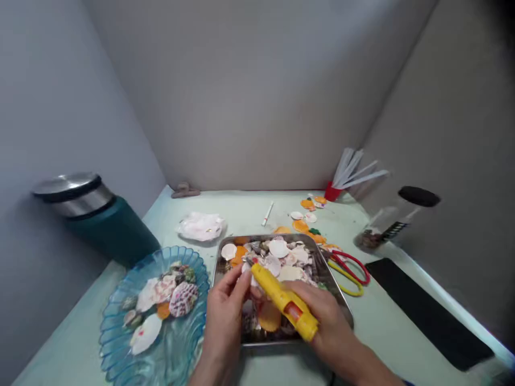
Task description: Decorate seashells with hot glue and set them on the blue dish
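Note:
My right hand [324, 313] is wrapped around a yellow hot glue gun [277, 292], its nozzle pointing up and to the left. Just beside that nozzle, my left hand [225, 313] pinches what looks like a small pale shell [247, 268]; the fingers partly hide it. Both hands are above a metal tray [336, 289] filled with seashells, among them white scallop shells [278, 247] and an orange shell [269, 317]. To the left, a scalloped blue plate [110, 305] carries more shells, including a purple-speckled one [183, 299].
A teal bottle [116, 230] leans at left. Behind the tray are a white wrapped bundle [201, 226], a white stick [267, 213] and loose orange shells [301, 225]. Scissors [350, 273], a black phone-like slab [428, 313], a jar [374, 233] and a red cup [332, 192] of glue sticks stand right.

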{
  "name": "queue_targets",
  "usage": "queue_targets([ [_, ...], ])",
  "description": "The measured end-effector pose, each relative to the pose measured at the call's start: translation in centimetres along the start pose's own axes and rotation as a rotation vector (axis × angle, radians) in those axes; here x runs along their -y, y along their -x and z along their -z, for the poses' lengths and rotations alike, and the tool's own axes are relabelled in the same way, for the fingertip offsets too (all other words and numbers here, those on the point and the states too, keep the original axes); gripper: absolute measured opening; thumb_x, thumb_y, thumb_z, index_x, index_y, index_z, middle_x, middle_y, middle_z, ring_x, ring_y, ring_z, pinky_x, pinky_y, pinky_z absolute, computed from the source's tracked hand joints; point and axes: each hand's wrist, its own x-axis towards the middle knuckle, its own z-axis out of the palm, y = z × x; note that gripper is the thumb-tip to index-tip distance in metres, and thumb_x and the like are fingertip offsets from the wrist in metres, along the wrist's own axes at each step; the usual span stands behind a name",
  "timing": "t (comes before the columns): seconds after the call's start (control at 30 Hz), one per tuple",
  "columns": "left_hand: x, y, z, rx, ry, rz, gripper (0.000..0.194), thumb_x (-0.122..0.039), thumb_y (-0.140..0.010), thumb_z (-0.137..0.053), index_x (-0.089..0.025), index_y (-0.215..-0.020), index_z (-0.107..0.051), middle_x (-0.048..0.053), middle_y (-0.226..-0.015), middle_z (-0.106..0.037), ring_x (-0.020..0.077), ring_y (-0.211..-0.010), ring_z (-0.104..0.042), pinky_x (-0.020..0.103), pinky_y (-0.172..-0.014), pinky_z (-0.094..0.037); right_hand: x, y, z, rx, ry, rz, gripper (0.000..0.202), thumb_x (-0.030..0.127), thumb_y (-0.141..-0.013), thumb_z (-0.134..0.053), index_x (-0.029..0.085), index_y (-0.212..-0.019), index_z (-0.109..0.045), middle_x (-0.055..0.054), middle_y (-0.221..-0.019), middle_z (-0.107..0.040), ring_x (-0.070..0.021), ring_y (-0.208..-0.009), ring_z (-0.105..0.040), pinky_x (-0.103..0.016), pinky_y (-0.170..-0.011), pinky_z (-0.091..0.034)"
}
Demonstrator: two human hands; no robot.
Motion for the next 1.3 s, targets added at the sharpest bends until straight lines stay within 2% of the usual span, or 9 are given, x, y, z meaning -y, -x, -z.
queue_targets([
  [0.2,-0.07,0.28,0.18,-0.041,-0.062,-0.024,0.029,-0.034,-0.074,-0.073,-0.014,-0.094,-0.073,-0.001,-0.054,-0.062,0.01,-0.054,-0.056,0.019,-0.06,-0.047,0.19,0.04,0.0,0.007,0.003,0.02,0.012,0.022,-0.092,-0.051,0.024,-0.101,-0.059,-0.002,-0.087,-0.069,-0.0174,-0.081,-0.066,-0.024,-0.069,-0.048],
  [0.4,0.05,0.33,0.24,-0.029,-0.067,-0.032,0.031,-0.035,-0.076,-0.071,-0.013,-0.097,-0.072,-0.002,-0.052,-0.06,0.0101,-0.053,-0.055,0.02,-0.06,-0.046,0.17,0.02,0.02,-0.013,0.015,0.027,0.013,0.022,-0.092,-0.051,0.024,-0.103,-0.058,-0.002,-0.089,-0.07,-0.0173,-0.081,-0.067,-0.023,-0.069,-0.048],
  [0.67,-0.2,0.43,0.04,-0.011,0.002,0.028,0.03,-0.034,-0.074,-0.073,-0.011,-0.094,-0.07,-0.001,-0.051,-0.06,0.0094,-0.049,-0.054,0.019,-0.053,-0.044,0.62,-0.19,0.08,-0.035,-0.001,0.013,0.017,0.02,-0.09,-0.054,0.024,-0.105,-0.06,-0.002,-0.091,-0.071,-0.0159,-0.083,-0.068,-0.021,-0.072,-0.05],
  [0.93,-0.32,0.45,-0.12,-0.073,0.055,0.048,0.033,-0.034,-0.069,-0.077,-0.012,-0.092,-0.07,-0.002,-0.049,-0.06,0.0087,-0.046,-0.053,0.018,-0.049,-0.043,0.61,-0.25,0.1,-0.057,0.029,0.017,0.015,0.021,-0.089,-0.054,0.02,-0.103,-0.061,-0.005,-0.089,-0.073,-0.0165,-0.076,-0.069,-0.022,-0.067,-0.051],
  [1.17,-0.41,0.25,0.2,-0.143,0.055,0.028,0.039,-0.039,-0.07,-0.076,-0.013,-0.098,-0.066,-0.002,-0.051,-0.061,0.008,-0.046,-0.051,0.015,-0.044,-0.036,0.54,-0.22,0.2,-0.082,0.081,0.037,0.016,0.021,-0.089,-0.053,0.02,-0.103,-0.061,-0.006,-0.092,-0.074,-0.018,-0.077,-0.07,-0.022,-0.065,-0.053],
  [1.3,-0.36,0.21,0.26,-0.171,0.065,0.018,0.042,-0.039,-0.069,-0.076,-0.014,-0.101,-0.063,-0.003,-0.052,-0.06,0.0088,-0.047,-0.051,0.016,-0.045,-0.037,0.65,-0.21,0.28,-0.123,0.104,0.045,0.015,0.021,-0.088,-0.055,0.02,-0.1,-0.062,-0.005,-0.089,-0.074,-0.0186,-0.077,-0.071,-0.021,-0.063,-0.054],
])
